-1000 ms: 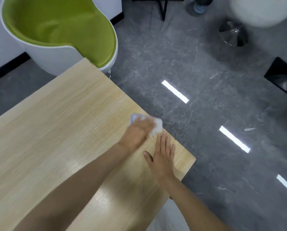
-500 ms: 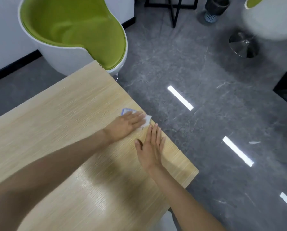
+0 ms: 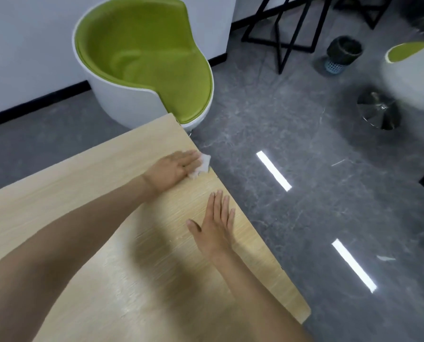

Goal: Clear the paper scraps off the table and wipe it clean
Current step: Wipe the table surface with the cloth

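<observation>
Wiping is the step you are on, by my reading. Your left hand [image 3: 174,169] lies flat, fingers straight, pressing a white wipe [image 3: 202,166] onto the worktop [image 3: 70,174]. This is just right of the frame's middle, at the worktop's right edge and near its far corner. Part of the wipe pokes out past your fingertips and over that edge. Your right hand [image 3: 214,228] rests palm down, fingers straight and gripping nothing, lower in the frame and close to the same edge.

I'd judge the scrap-clearing done, as 0 scraps show on the wood. The next move probably calls for drawing the wipe back inward under steady pressure, so it does not slide off the edge, then covering the unwiped stretch at lower left.

Counted: 1 wipe, 1 worktop and 2 hands. There are 2 green-and-white chairs, 1 at upper left [image 3: 144,58] and 1 blurred at upper right [image 3: 413,77]. There is 1 dark bin [image 3: 344,54] at upper right. On the floor at right lies 1 pale fleck [image 3: 386,257], too small to identify.
</observation>
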### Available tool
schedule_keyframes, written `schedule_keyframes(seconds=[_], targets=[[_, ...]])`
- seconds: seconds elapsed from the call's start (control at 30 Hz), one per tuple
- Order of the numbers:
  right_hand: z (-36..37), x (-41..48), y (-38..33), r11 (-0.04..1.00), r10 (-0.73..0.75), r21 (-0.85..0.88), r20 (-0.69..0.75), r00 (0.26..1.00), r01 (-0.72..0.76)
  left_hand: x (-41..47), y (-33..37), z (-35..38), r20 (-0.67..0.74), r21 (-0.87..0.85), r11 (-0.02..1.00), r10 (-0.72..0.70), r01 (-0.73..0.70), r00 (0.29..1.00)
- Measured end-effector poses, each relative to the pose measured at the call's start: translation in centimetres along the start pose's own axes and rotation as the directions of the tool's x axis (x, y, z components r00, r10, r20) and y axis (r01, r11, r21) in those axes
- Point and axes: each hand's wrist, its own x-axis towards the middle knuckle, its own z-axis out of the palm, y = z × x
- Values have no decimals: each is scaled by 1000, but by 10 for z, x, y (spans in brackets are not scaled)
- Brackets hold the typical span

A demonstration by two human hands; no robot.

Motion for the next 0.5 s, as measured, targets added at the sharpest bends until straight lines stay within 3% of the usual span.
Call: schedule_keyframes(seconds=[0.03, 0.1, 0.13, 0.17, 0.2, 0.23, 0.27, 0.3, 0.33, 0.37, 0.4, 0.43, 0.5], targets=[[1, 1, 1, 1000, 0, 0, 23, 1000, 0, 8, -12, -5, 12, -2, 972, -234, 234, 972], [-1, 5, 2, 1000, 6, 20, 65, 998, -7, 24, -19, -18, -5, -93, 786, -614, 611, 789], [-1, 7, 1, 999, 7, 31, 74, 997, -9, 28, -15, -17, -14, -166, 734, -670, 659, 742], [-1, 8, 1, 999, 6, 38, 80, 997, -9, 31, -4, -17, -21, -226, 736, -659, 638, 752], [-2, 8, 1, 999, 5, 43, 84, 996, -9, 30, 8, -14, -37, -266, 787, -586, 557, 810], [-2, 8, 1, 999, 6, 42, 89, 996, -10, 25, 19, -9, -40, -281, 893, -377, 352, 925], [-2, 9, 2, 999, 7, 33, 93, 996, -10, 17, 28, -4, -15, -249, 960, -135, 127, 991], [-1, 9, 2, 1000, 7, 22, 98, 995, -9, 11, 25, 1, -27, -209, 975, 77, -80, 997], [-2, 9, 2, 1000, 6, 18, 103, 995, -8, 7, 9, 3, -51, -151, 969, 189, -195, 981], [-1, 9, 1, 1000, 2, 20, 105, 994, -4, 4, -13, 2, -38, -129, 975, 177, -180, 984], [-2, 9, 0, 1000, -3, 26, 105, 994, 0, 4, -33, 2, -23, -93, 994, 63, -65, 998], [-2, 9, 0, 1000, -5, 28, 107, 994, 2, 3, -48, -3, 3, -137, 974, -182, 180, 983], [-3, 8, 1, 1000, 4, 19, 114, 994, -6, 5, -65, -7, 12, -198, 772, -615, 605, 789]])
